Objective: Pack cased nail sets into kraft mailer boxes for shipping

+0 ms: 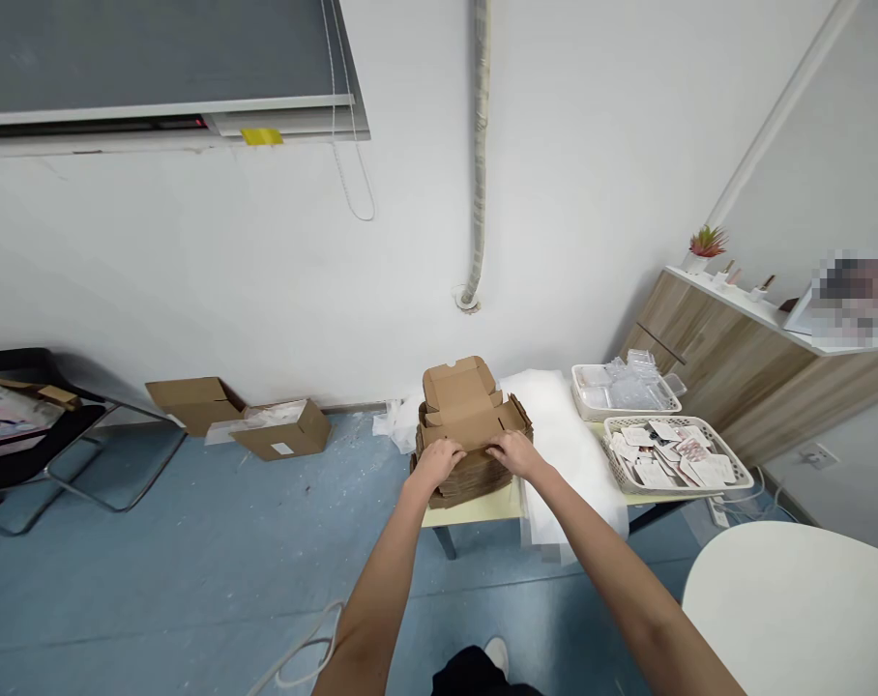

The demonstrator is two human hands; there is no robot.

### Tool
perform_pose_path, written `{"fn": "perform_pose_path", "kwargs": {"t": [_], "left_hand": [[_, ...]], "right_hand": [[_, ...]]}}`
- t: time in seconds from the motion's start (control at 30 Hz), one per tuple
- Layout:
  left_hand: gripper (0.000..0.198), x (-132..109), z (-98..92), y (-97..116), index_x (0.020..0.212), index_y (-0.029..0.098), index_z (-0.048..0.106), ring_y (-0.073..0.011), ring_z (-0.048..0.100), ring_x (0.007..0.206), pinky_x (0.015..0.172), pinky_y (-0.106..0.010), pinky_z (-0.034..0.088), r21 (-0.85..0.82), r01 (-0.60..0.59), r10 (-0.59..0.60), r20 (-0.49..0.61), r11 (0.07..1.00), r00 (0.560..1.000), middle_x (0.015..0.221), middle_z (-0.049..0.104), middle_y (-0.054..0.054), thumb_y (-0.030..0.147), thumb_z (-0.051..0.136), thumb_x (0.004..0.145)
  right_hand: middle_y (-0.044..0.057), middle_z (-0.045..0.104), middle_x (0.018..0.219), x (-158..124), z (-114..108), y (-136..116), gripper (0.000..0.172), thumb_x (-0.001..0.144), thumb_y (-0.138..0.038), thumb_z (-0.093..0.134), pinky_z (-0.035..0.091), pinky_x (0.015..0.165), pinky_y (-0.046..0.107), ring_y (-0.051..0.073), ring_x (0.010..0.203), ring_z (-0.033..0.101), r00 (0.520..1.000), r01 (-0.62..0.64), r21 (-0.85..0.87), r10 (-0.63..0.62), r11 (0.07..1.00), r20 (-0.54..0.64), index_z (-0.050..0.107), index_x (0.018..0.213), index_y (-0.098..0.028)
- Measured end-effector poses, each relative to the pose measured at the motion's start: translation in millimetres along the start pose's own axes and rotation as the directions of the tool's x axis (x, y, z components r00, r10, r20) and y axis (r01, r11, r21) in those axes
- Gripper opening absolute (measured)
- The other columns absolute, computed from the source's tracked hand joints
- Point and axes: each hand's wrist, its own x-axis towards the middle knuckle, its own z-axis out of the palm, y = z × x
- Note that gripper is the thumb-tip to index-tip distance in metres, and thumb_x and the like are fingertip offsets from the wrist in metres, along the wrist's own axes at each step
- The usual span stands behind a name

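Left hand, right hand gripping front edge of unfolded brown cardboard box atop brown cardboard stack; seemingly folding, next move needing even creasing.

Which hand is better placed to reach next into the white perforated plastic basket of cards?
Probably the right hand: on the brown cardboard box, it is nearer the white basket than the left hand. Both touch the box, so the right would leave it first.

Blurred framed picture well right of the right hand, edge-cropped black chair far to its left
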Motion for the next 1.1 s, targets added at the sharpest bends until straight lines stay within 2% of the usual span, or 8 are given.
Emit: {"fn": "perform_pose_path", "kwargs": {"t": [0.13, 0.33, 0.5, 0.63, 0.73, 0.87, 0.97, 1.1], "left_hand": [[0.029, -1, -3.9, 7, 0.085, 0.021, 0.069, -0.0199, 0.066, 0.080, 0.069, -0.027, 0.047, 0.055, 0.015, -0.012, -0.048, 0.998, 0.999, 0.087, 0.070, -0.006, 0.026, 0.042, 0.096], [0.022, -5, -18.2, 13, 0.091, 0.023, 0.065, -0.0186, 0.065, 0.081, 0.068, -0.025, 0.047, 0.102, -0.007, 0.023, -0.157, 0.995, 0.987, 0.088, 0.068, -0.003, 0.028, 0.043, 0.096], [0.025, -4, -33.9, 25, 0.108, 0.023, 0.065, -0.0220, 0.066, 0.092, 0.079, -0.030, 0.049, 0.176, -0.023, 0.062, -0.221, 0.984, 0.973, 0.102, 0.071, -0.006, 0.019, 0.047, 0.092], [0.034, 4, -33.5, 51, 0.120, 0.023, 0.062, -0.0228, 0.066, 0.102, 0.087, -0.033, 0.051, 0.178, -0.072, 0.123, -0.294, 0.981, 0.948, 0.114, 0.070, -0.008, 0.016, 0.041, 0.093], [0.038, 17, -20.3, 90, 0.125, 0.023, 0.059, -0.0225, 0.062, 0.111, 0.095, -0.035, 0.049, 0.162, -0.188, 0.231, -0.312, 0.969, 0.922, 0.122, 0.066, -0.008, 0.014, 0.040, 0.093], [0.040, 32, 17.6, 165, 0.126, 0.022, 0.059, -0.0230, 0.061, 0.115, 0.098, -0.037, 0.049, 0.121, -0.397, 0.415, -0.236, 0.910, 0.879, 0.125, 0.065, -0.009, 0.012, 0.040, 0.093], [0.041, 31, 61.8, 228, 0.126, 0.021, 0.059, -0.0233, 0.060, 0.116, 0.100, -0.040, 0.048, 0.052, -0.563, 0.563, -0.176, 0.824, 0.808, 0.126, 0.064, -0.009, 0.010, 0.040, 0.092], [0.046, 13, 132.7, 313, 0.130, 0.020, 0.056, -0.0228, 0.059, 0.119, 0.103, -0.042, 0.047, -0.050, -0.743, 0.739, -0.085, 0.667, 0.669, 0.128, 0.063, -0.009, 0.006, 0.039, 0.089]], "right_hand": [[0.009, 0.071, 0.097, 8, -5, -1, 0.016, 0.087, -0.019, 0.054, 0.041, 0.082, 0.032, 0.023, 0.097, 0.060, 0.998, -0.046, -0.157, 0.040, 0.986, -0.040, 0.068, 0.095, -0.019], [0.010, 0.067, 0.092, 13, -12, 4, 0.023, 0.089, -0.008, 0.042, 0.037, 0.083, 0.033, 0.022, 0.090, 0.056, 0.992, 0.036, -0.271, -0.066, 0.962, -0.105, 0.064, 0.091, -0.016], [0.009, 0.064, 0.085, 7, -43, 1, 0.033, 0.091, -0.004, 0.031, 0.034, 0.084, 0.034, 0.022, 0.083, 0.053, 0.964, 0.056, -0.331, -0.137, 0.942, -0.228, 0.062, 0.089, -0.016], [0.009, 0.063, 0.085, -23, -74, 7, 0.036, 0.092, -0.004, 0.028, 0.032, 0.091, 0.035, 0.023, 0.086, 0.052, 0.939, -0.013, -0.354, -0.111, 0.935, -0.327, 0.062, 0.091, -0.017], [0.010, 0.066, 0.097, -70, -91, 23, 0.035, 0.092, -0.004, 0.031, 0.028, 0.100, 0.039, 0.024, 0.095, 0.052, 0.921, -0.133, -0.312, 0.001, 0.941, -0.388, 0.062, 0.102, -0.017], [0.010, 0.067, 0.109, -167, -96, 51, 0.036, 0.092, -0.007, 0.034, 0.025, 0.105, 0.041, 0.024, 0.102, 0.053, 0.871, -0.359, -0.254, 0.225, 0.898, -0.437, 0.063, 0.108, -0.020], [0.009, 0.066, 0.116, -256, -86, 65, 0.035, 0.093, -0.009, 0.036, 0.026, 0.105, 0.042, 0.025, 0.107, 0.053, 0.794, -0.520, -0.195, 0.387, 0.832, -0.469, 0.064, 0.110, -0.022], [0.009, 0.066, 0.118, -379, -66, 67, 0.038, 0.093, -0.007, 0.035, 0.028, 0.104, 0.041, 0.024, 0.109, 0.054, 0.651, -0.713, -0.150, 0.567, 0.685, -0.504, 0.064, 0.112, -0.022]]}}
